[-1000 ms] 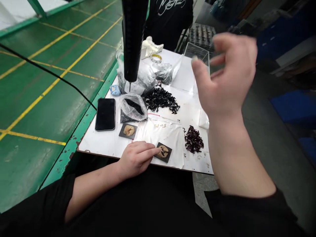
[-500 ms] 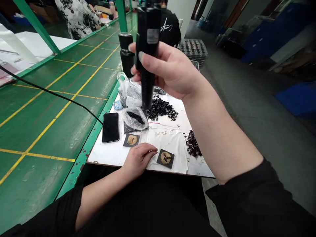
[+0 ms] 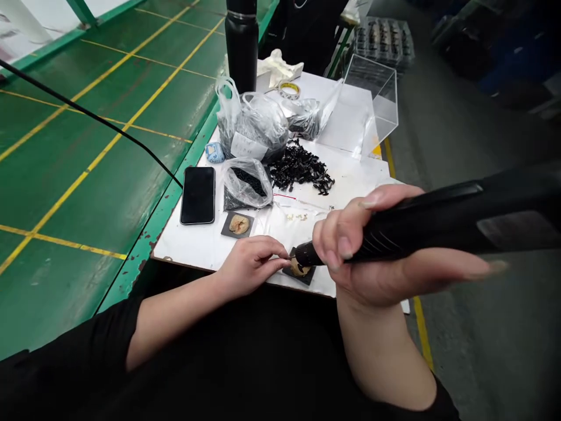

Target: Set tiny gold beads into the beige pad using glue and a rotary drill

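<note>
My right hand (image 3: 372,257) is wrapped round a black electric screwdriver (image 3: 438,219) whose tip comes down on a small dark square pad with a tan part (image 3: 300,270) at the front edge of the white board (image 3: 188,248). My left hand (image 3: 249,263) lies curled on the board, its fingertips pressed to the left side of that pad. A second dark pad with a tan part (image 3: 238,224) lies a little farther back.
A black phone (image 3: 198,195), a bag of black parts (image 3: 245,184), a loose heap of black parts (image 3: 302,168), bigger plastic bags (image 3: 254,126), a black flask (image 3: 241,41), tape roll (image 3: 290,89) and clear box (image 3: 372,102) stand on the board. Green bench (image 3: 87,152) lies left.
My right hand reached up, took hold of the hanging black screwdriver and brought it down onto the front pad. My left hand stayed by the pad.
</note>
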Tool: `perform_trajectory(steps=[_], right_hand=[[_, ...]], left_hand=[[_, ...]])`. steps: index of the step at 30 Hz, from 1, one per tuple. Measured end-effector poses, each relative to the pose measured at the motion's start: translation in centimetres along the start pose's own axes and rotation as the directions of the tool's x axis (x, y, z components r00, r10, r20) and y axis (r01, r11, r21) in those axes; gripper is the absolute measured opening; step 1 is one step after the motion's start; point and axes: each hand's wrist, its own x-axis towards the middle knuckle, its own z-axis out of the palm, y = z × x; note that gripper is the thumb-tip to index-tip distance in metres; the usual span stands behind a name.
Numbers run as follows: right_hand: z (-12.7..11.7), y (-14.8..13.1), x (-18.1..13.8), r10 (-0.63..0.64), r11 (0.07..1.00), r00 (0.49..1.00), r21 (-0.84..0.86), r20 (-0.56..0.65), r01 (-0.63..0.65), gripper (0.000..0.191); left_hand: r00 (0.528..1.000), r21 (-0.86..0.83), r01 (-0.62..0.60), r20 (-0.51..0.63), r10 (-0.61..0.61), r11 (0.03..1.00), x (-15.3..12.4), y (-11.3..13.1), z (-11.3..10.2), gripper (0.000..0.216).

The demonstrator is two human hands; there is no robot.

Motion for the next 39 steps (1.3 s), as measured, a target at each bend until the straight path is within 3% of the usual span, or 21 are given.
perform_trajectory(steps=[7,12,16,19,23,29,33,35,39], right_hand=[[-0.5,0.9,-0.4,-0.031,0.995,0.999,-0.092,0.024,0.033,0.053],[-1.0,2.5,-0.5,-0.164,0.961,0.981,-0.206,0.108,0.184,0.055],[-0.9,2.9,-0.7,-0.072,0.99,0.984,-0.108,0.164,0.091,0.046],[-0.7,3.0,-0.9,-0.102,0.99,0.987,-0.08,0.126,0.113,0.044],[-0.6,2.6,-1.0,-0.261,0.954,0.965,-0.147,0.023,0.261,0.045],[0.0,2.2,-1.5,-0.322,0.92,0.938,-0.274,-0.128,0.279,0.052],[0.1,3.0,-1.6,-0.307,0.922,0.939,-0.292,-0.152,0.254,0.054],[-0.1,3.0,-1.6,-0.284,0.922,0.951,-0.305,-0.121,0.236,0.055],[-0.7,2.4,-1.7,-0.266,0.912,0.961,-0.342,-0.072,0.227,0.047]], left_hand=[[0.998,0.01,-0.063,0.027,0.063,0.998,0.0,-0.1,-0.1,0.009],[0.995,0.013,-0.044,0.09,0.042,0.999,0.1,0.2,-0.2,0.017],[0.992,0.057,-0.081,0.103,0.075,0.995,0.2,0.4,-0.1,0.019],[0.993,0.058,-0.068,0.097,0.063,0.996,0.2,0.2,-0.1,0.017],[0.998,-0.021,0.003,0.063,-0.002,1.0,0.3,-0.1,-0.5,0.009],[0.996,-0.08,0.064,0.068,-0.058,0.995,0.4,-0.2,-1.0,0.01],[0.997,-0.057,0.045,0.069,-0.041,0.997,0.3,-0.1,-1.0,0.012],[0.997,-0.026,0.026,0.067,-0.024,0.999,0.3,-0.2,-0.7,0.019],[0.997,0.038,-0.078,0.024,0.077,0.996,0.2,-0.8,0.1,0.068]])
